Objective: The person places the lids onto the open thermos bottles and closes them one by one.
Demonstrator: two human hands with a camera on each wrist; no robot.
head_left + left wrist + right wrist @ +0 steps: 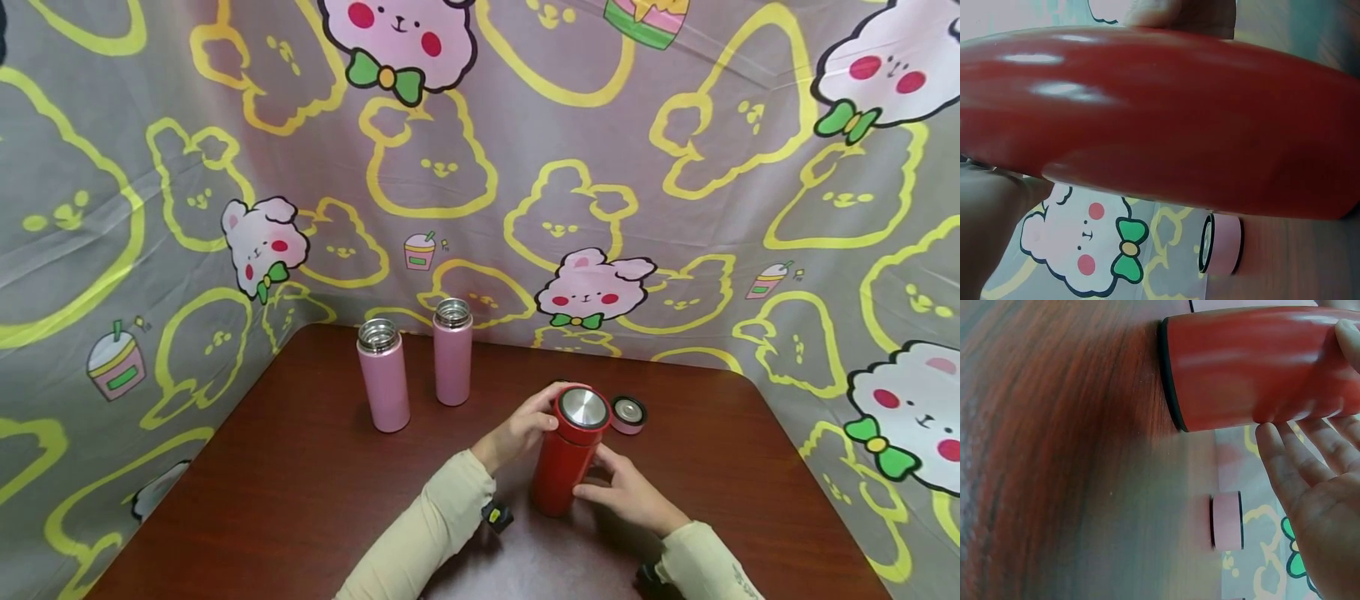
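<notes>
A red thermos bottle (561, 475) with a silver-topped lid (584, 408) stands at the middle of the table, tilted slightly in the head view. My left hand (522, 429) holds it near the top, thumb in front and the other fingers mostly hidden behind the lid. Lower down, my right hand (633, 493) grips the body between thumb and fingers. In the right wrist view the fingertips (1266, 432) touch the red side, and the black base (1172, 375) is close to the tabletop; contact there is unclear. Just behind the bottle lies a pink lid (628, 414).
Two pink thermos bottles (385, 383) (453, 358) without lids stand upright at the back left of the brown table (300, 467). A cartoon-patterned cloth (480, 183) hangs around the back and sides. Some small dark thing behind my left hand is mostly hidden.
</notes>
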